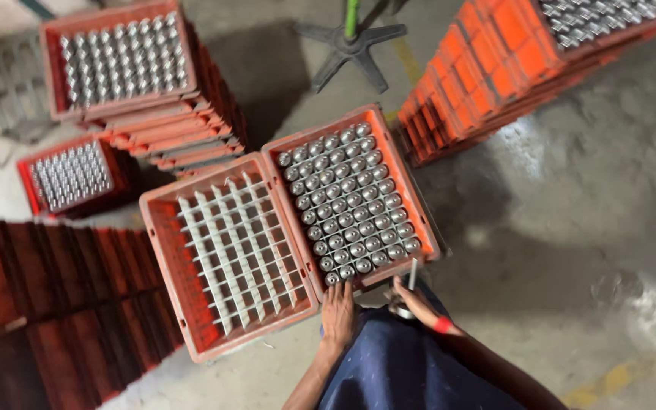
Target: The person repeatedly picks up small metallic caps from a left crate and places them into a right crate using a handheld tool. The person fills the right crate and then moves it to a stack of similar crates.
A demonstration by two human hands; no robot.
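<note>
The person stands over two orange crates side by side on the grey floor [586, 228]. The full crate [419, 199] on the right holds shiny metal cans [351, 201], packed tight in rows. There are too many and they are too small to count for sure. The empty crate [162, 250] on the left touches it and holds only a white grid [233, 243] of little square holes.

The left hand [338, 313] lies flat on the near edge where the two crates meet. Its fingers are spread a bit and hold nothing. They point at the nearest cans.

The right hand [417, 302] is at the near corner of the full crate. It is closed around a thin metal tool [412, 275] that sticks up. A red band [443, 325] is on that wrist. Something round and shiny sits under the hand, but it is too blurry to tell what it is.

Three more crates of cans show: one on a stack at the top left [119, 61], one low beside it [70, 176], and one on the stack at the top right [594, 19]. A dark stand with star-shaped feet [351, 42] is at the top.
</note>
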